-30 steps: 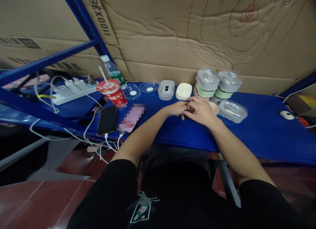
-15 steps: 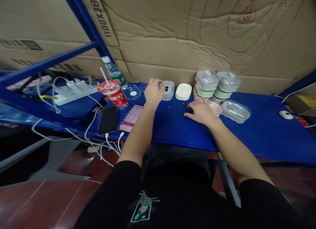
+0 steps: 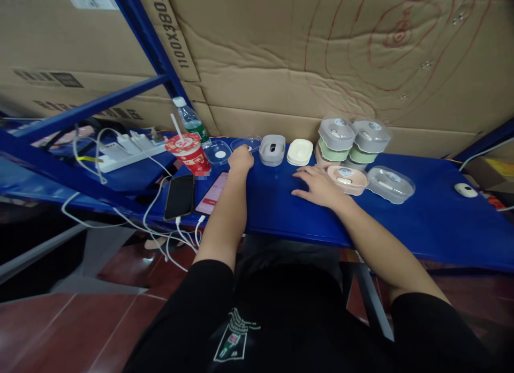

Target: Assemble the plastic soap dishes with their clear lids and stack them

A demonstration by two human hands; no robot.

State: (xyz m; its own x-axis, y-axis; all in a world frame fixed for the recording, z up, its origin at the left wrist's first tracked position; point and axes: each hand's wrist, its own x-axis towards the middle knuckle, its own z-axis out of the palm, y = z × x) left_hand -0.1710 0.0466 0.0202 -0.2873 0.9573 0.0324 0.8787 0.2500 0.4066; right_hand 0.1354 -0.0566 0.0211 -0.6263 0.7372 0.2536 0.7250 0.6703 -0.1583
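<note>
Left hand (image 3: 241, 158) grips clear lid (image 3: 246, 143) (rear edge) — right hand (image 3: 317, 183) flat, released, on shelf (image 3: 421, 223).

Blue bench (image 3: 421, 223) backed by creased cardboard sheeting (image 3: 281, 67) marked with red lines. Blue steel rack beams (image 3: 92, 99) at left; dark red tiled floor (image 3: 80, 319) below.

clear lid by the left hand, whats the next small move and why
Probably pinch the clear lid and lift it: the left hand rests at its near rim, fingers curled, not visibly gripping. The right hand lies flat on the table.
</note>
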